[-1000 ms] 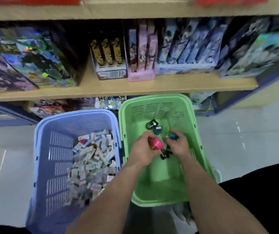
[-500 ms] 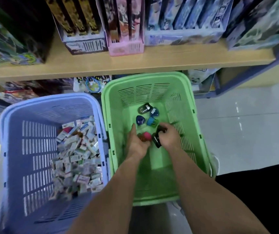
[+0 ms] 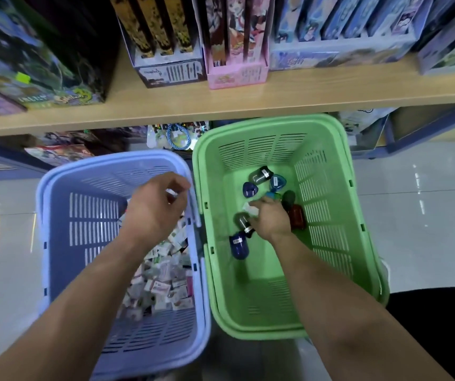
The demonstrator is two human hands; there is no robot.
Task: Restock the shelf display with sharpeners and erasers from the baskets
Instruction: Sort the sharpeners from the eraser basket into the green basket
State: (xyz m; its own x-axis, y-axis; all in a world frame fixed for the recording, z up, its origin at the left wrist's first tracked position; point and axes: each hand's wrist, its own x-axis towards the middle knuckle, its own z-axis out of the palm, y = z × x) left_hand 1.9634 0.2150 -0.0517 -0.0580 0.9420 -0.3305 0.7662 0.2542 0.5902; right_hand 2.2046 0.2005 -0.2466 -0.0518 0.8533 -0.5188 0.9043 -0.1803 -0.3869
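Observation:
A green basket (image 3: 264, 124) holds several small sharpeners: a black one (image 3: 260, 173), two blue ones (image 3: 249, 189), a navy one (image 3: 238, 246) and a dark red one (image 3: 296, 217). My right hand (image 3: 271, 220) is down among them, its fingers curled round a dark grey sharpener (image 3: 243, 223). The blue basket (image 3: 105, 165) on the left carries a heap of small wrapped erasers (image 3: 163, 284). My left hand (image 3: 156, 206) hovers above that heap with loosely curled fingers, and I see nothing in it.
A wooden shelf (image 3: 220, 105) runs across just behind the baskets, with upright display boxes (image 3: 236, 75) and large game boxes (image 3: 42, 78). A lower shelf with packaged goods (image 3: 176, 136) lies under it. Glossy floor tiles (image 3: 418, 215) flank both baskets.
My left hand has left the green basket and moved left over the blue basket; the pink sharpener it held is out of sight. The view has tipped further down.

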